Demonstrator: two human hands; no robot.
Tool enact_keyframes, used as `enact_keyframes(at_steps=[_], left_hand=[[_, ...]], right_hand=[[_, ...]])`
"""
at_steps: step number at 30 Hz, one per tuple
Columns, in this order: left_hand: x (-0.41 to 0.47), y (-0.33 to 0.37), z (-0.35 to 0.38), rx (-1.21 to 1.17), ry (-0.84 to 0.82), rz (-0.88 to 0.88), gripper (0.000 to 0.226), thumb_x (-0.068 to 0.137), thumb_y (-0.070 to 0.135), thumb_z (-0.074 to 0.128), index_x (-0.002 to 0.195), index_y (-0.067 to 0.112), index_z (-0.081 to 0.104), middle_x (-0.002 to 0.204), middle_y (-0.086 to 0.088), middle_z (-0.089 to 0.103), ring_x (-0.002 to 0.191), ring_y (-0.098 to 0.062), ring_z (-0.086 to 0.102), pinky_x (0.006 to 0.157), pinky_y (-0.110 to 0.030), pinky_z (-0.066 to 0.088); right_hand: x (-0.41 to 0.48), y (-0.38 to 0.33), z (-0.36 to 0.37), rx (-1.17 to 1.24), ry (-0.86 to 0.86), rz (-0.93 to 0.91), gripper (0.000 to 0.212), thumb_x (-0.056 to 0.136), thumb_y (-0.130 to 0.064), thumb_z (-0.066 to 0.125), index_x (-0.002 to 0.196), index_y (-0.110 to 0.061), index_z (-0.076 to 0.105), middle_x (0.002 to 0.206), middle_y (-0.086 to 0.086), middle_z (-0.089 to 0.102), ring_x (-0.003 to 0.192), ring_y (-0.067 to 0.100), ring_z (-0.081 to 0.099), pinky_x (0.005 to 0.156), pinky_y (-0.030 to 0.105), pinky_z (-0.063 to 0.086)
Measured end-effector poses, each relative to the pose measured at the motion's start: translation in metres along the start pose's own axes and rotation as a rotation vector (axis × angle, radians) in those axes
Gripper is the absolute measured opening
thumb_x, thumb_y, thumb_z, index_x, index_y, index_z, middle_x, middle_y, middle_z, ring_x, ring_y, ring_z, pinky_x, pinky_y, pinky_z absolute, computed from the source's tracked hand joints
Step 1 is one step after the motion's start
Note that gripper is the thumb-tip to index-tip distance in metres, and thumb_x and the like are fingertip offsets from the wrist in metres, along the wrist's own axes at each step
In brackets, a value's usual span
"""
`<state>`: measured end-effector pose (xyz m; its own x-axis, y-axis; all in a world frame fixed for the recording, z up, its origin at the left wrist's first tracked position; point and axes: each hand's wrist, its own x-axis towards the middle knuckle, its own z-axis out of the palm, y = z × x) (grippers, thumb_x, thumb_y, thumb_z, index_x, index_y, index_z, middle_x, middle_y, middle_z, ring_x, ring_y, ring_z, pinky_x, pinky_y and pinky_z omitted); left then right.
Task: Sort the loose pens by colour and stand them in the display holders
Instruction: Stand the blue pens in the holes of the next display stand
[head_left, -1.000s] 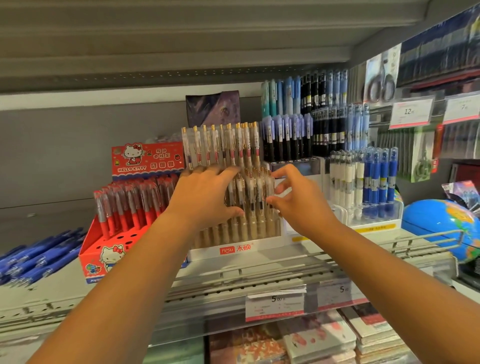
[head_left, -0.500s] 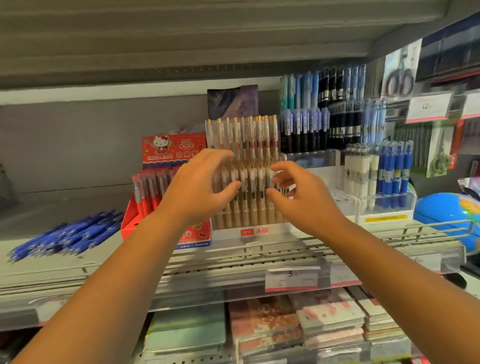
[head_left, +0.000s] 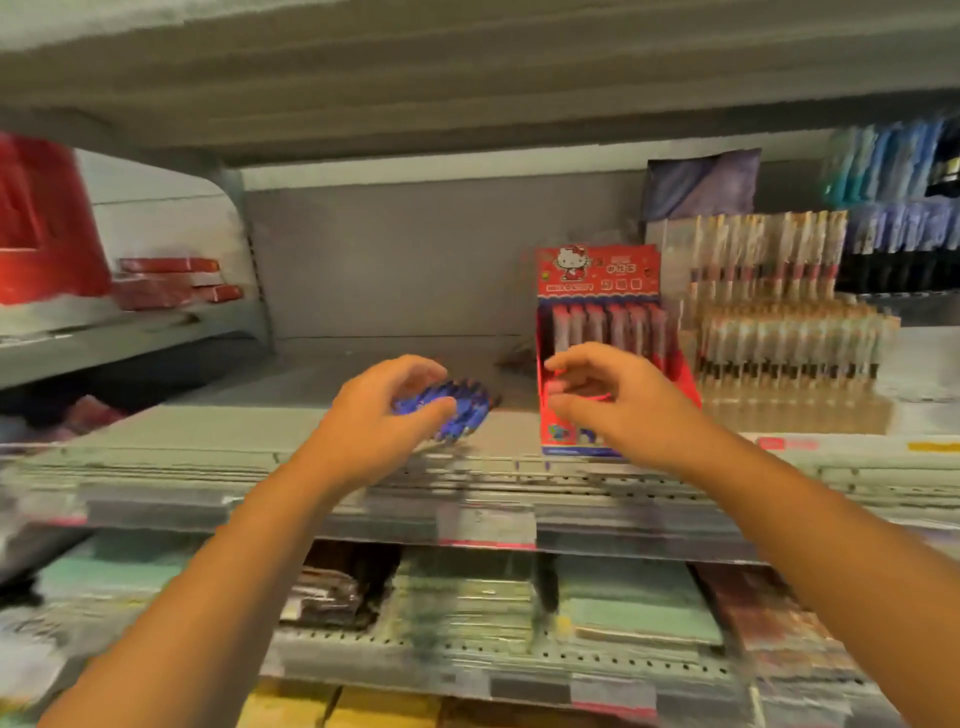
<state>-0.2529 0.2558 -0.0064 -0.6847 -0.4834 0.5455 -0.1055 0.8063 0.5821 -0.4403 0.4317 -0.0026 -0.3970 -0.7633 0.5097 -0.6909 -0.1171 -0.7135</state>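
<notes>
A pile of loose blue pens (head_left: 457, 410) lies flat on the grey shelf (head_left: 249, 431). My left hand (head_left: 384, 415) curls over the pile's near end, fingers apart, thumb under them; the blur hides whether it grips any. My right hand (head_left: 608, 402) hovers open in front of the red Hello Kitty display box (head_left: 597, 291), which holds upright red pens. To the right stands a tiered holder of clear gold-trimmed pens (head_left: 779, 312). Blue and black pens (head_left: 904, 228) stand in holders at the far right.
The shelf above hangs low over the pens. Red boxes (head_left: 171, 283) sit on the neighbouring shelf at left. Notebooks (head_left: 623, 608) are stacked on the shelf below. The shelf's front rail with price tags (head_left: 483, 519) runs under my wrists.
The view has swung left. Both hands left the clear-pen holder and moved left: my left hand now covers the blue pens, my right hand is before the red box.
</notes>
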Motion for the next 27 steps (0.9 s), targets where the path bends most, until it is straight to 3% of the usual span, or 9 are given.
enact_keyframes(at_steps=[5, 8, 11, 15, 17, 20, 23, 25, 27], left_hand=[[0.014, -0.051, -0.046, 0.070, -0.048, -0.145, 0.022, 0.089, 0.032, 0.069, 0.109, 0.024, 0.066, 0.107, 0.007, 0.067, 0.100, -0.012, 0.062, 0.085, -0.025, 0.044], [0.032, -0.074, -0.055, 0.067, -0.089, -0.226, 0.016, 0.086, 0.033, 0.070, 0.100, 0.026, 0.064, 0.104, 0.003, 0.068, 0.095, -0.015, 0.062, 0.079, -0.025, 0.043], [0.057, -0.095, -0.055, 0.097, -0.110, -0.290, 0.013, 0.085, 0.036, 0.069, 0.088, 0.025, 0.064, 0.098, 0.001, 0.069, 0.092, -0.018, 0.063, 0.075, -0.028, 0.044], [0.090, -0.109, -0.047, 0.159, -0.272, -0.445, 0.040, 0.084, 0.049, 0.064, 0.094, 0.010, 0.064, 0.096, -0.010, 0.063, 0.076, -0.023, 0.057, 0.068, -0.033, 0.045], [0.104, -0.110, -0.040, 0.178, -0.411, -0.559, 0.054, 0.083, 0.063, 0.061, 0.105, 0.013, 0.061, 0.113, -0.011, 0.057, 0.086, -0.025, 0.059, 0.071, -0.034, 0.046], [0.124, -0.105, -0.028, 0.269, -0.607, -0.590, 0.078, 0.087, 0.073, 0.049, 0.139, 0.015, 0.049, 0.149, -0.013, 0.043, 0.126, -0.034, 0.050, 0.094, -0.042, 0.042], [0.140, -0.099, -0.016, 0.288, -0.771, -0.563, 0.083, 0.093, 0.070, 0.038, 0.153, 0.013, 0.029, 0.158, -0.011, 0.030, 0.139, -0.030, 0.037, 0.102, -0.038, 0.035], [0.146, -0.102, -0.013, 0.290, -0.808, -0.580, 0.082, 0.090, 0.071, 0.044, 0.147, 0.013, 0.036, 0.149, -0.011, 0.041, 0.124, -0.032, 0.050, 0.097, -0.039, 0.041], [0.152, -0.109, -0.012, 0.263, -0.793, -0.620, 0.070, 0.085, 0.072, 0.054, 0.108, 0.006, 0.048, 0.109, -0.011, 0.056, 0.086, -0.030, 0.061, 0.084, -0.040, 0.052]], right_hand=[[0.041, -0.012, 0.066, -0.097, -0.038, 0.064, 0.021, 0.087, -0.012, 0.072, 0.102, -0.024, 0.063, 0.099, 0.002, 0.068, 0.094, 0.017, 0.066, 0.089, 0.034, 0.054], [0.066, -0.015, 0.095, -0.154, -0.046, 0.130, 0.016, 0.086, -0.015, 0.072, 0.098, -0.024, 0.065, 0.093, 0.002, 0.069, 0.088, 0.025, 0.068, 0.084, 0.042, 0.055], [0.097, -0.013, 0.116, -0.262, -0.038, 0.165, 0.016, 0.086, -0.019, 0.072, 0.101, -0.017, 0.067, 0.090, 0.001, 0.070, 0.084, 0.022, 0.066, 0.079, 0.034, 0.052], [0.138, -0.010, 0.129, -0.461, -0.140, 0.302, 0.017, 0.087, -0.024, 0.068, 0.099, -0.012, 0.068, 0.097, 0.009, 0.071, 0.085, 0.025, 0.067, 0.075, 0.034, 0.053], [0.158, -0.004, 0.132, -0.517, -0.188, 0.399, 0.025, 0.090, -0.024, 0.063, 0.103, -0.003, 0.066, 0.098, 0.021, 0.070, 0.079, 0.030, 0.066, 0.066, 0.036, 0.055], [0.181, 0.007, 0.137, -0.632, -0.285, 0.561, 0.031, 0.093, -0.028, 0.059, 0.111, -0.003, 0.060, 0.105, 0.021, 0.065, 0.086, 0.034, 0.067, 0.067, 0.038, 0.060], [0.198, 0.016, 0.140, -0.673, -0.380, 0.666, 0.029, 0.097, -0.026, 0.052, 0.118, -0.006, 0.057, 0.110, 0.018, 0.063, 0.081, 0.029, 0.063, 0.072, 0.038, 0.060], [0.204, 0.020, 0.140, -0.632, -0.396, 0.710, 0.029, 0.098, -0.024, 0.051, 0.121, -0.009, 0.057, 0.110, 0.016, 0.062, 0.080, 0.027, 0.061, 0.071, 0.036, 0.060], [0.208, 0.020, 0.141, -0.607, -0.390, 0.737, 0.029, 0.097, -0.025, 0.054, 0.121, -0.010, 0.058, 0.106, 0.014, 0.063, 0.076, 0.025, 0.061, 0.062, 0.032, 0.058]])
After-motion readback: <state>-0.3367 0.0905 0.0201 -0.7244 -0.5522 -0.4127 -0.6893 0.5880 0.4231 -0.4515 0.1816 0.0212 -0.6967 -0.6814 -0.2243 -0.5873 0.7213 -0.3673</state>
